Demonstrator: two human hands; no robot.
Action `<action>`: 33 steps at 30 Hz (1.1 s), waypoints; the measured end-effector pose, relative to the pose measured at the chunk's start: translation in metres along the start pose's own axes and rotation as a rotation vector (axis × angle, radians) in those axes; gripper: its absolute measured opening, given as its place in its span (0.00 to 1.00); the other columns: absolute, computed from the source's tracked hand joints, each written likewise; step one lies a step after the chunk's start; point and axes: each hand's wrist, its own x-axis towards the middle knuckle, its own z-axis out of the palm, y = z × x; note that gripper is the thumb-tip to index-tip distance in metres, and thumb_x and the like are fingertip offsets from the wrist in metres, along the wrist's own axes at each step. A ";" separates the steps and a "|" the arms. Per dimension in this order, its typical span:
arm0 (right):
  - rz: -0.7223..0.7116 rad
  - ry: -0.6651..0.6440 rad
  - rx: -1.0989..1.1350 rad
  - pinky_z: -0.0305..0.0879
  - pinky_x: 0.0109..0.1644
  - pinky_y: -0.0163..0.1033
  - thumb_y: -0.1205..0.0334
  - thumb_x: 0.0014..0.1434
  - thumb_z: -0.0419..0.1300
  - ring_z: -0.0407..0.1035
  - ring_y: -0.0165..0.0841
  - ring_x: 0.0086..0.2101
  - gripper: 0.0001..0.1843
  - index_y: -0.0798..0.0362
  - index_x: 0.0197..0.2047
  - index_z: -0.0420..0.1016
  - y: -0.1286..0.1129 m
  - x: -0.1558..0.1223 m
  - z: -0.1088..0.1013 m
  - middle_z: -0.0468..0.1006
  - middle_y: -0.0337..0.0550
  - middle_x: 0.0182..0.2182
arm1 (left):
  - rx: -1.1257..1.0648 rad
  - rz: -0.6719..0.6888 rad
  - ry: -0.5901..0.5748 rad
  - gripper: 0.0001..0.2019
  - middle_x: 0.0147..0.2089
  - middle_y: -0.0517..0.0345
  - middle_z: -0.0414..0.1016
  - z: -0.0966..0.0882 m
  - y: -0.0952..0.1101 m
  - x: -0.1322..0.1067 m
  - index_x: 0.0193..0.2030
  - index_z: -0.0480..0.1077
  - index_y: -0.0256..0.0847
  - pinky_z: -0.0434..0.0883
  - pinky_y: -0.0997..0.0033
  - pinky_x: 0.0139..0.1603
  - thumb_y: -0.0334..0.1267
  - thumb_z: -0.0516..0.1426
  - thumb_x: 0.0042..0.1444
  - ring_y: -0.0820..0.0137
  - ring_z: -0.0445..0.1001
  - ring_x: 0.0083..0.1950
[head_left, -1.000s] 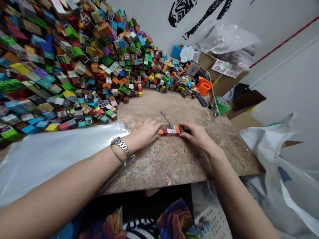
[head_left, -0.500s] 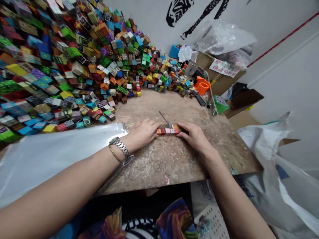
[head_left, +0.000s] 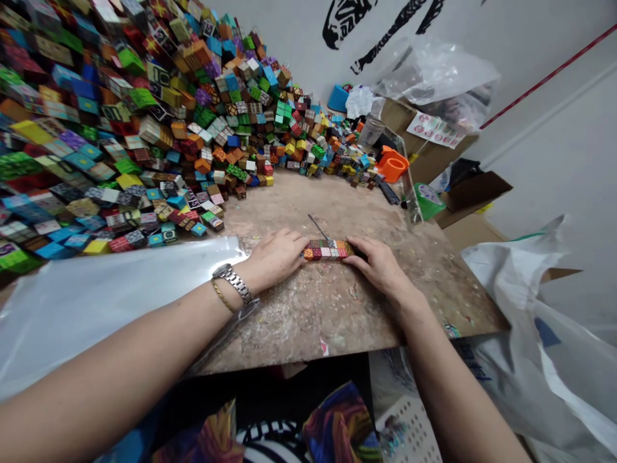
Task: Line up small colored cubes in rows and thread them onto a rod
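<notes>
A row of small patterned cubes (head_left: 326,251), in red, white, orange and brown, lies on the worn brown table (head_left: 308,308). My left hand (head_left: 282,256) closes on the row's left end, with a watch and a thin bracelet at its wrist. At the right end, the thumb and fingers of my right hand (head_left: 373,259) grip the last cubes. Both ends of the row are partly hidden by my fingers. Just behind the cubes lies a thin dark metal tool (head_left: 317,226), its near end touching or close to them.
A large heap of colourful cubes (head_left: 193,122) fills the left and back. Clear plastic bags (head_left: 120,283) lie under my left forearm. An orange tape dispenser-like object (head_left: 393,165) and a clear cup (head_left: 371,131) stand at the back right. White sacks (head_left: 520,270) hang beyond the table's right edge.
The view shifts very slightly. Both hands stay at the ends of the row of cubes, and nothing else visibly moves.
</notes>
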 end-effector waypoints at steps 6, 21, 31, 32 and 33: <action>-0.038 0.067 0.030 0.68 0.57 0.56 0.51 0.66 0.60 0.73 0.48 0.52 0.21 0.52 0.58 0.76 0.002 0.002 0.006 0.80 0.55 0.51 | 0.007 -0.026 -0.012 0.17 0.55 0.47 0.75 -0.002 0.002 0.002 0.60 0.69 0.40 0.68 0.54 0.58 0.41 0.52 0.68 0.56 0.70 0.57; 0.111 0.215 0.009 0.68 0.59 0.56 0.52 0.63 0.61 0.71 0.50 0.56 0.29 0.56 0.63 0.71 0.009 -0.022 -0.005 0.76 0.59 0.57 | 0.011 -0.010 0.016 0.18 0.55 0.47 0.75 0.001 0.000 0.001 0.61 0.68 0.41 0.69 0.54 0.56 0.40 0.52 0.67 0.56 0.70 0.56; 0.373 0.123 -0.056 0.70 0.49 0.47 0.58 0.64 0.57 0.75 0.45 0.44 0.15 0.55 0.48 0.80 -0.010 -0.021 -0.010 0.82 0.54 0.44 | 0.006 -0.015 0.009 0.17 0.55 0.47 0.74 0.000 0.001 0.001 0.60 0.69 0.41 0.69 0.54 0.57 0.40 0.52 0.67 0.55 0.70 0.57; 0.385 0.121 -0.044 0.69 0.49 0.46 0.58 0.64 0.57 0.75 0.45 0.44 0.15 0.55 0.48 0.80 -0.014 -0.018 -0.010 0.82 0.54 0.44 | 0.006 -0.019 0.005 0.17 0.55 0.47 0.74 0.000 0.001 0.001 0.60 0.69 0.40 0.69 0.53 0.57 0.41 0.52 0.67 0.55 0.70 0.57; 0.389 0.117 -0.034 0.69 0.49 0.46 0.58 0.64 0.57 0.75 0.45 0.44 0.16 0.55 0.49 0.80 -0.017 -0.015 -0.010 0.82 0.54 0.44 | 0.005 -0.022 0.002 0.17 0.56 0.46 0.74 0.000 0.001 0.001 0.59 0.69 0.40 0.69 0.52 0.57 0.41 0.52 0.67 0.55 0.70 0.57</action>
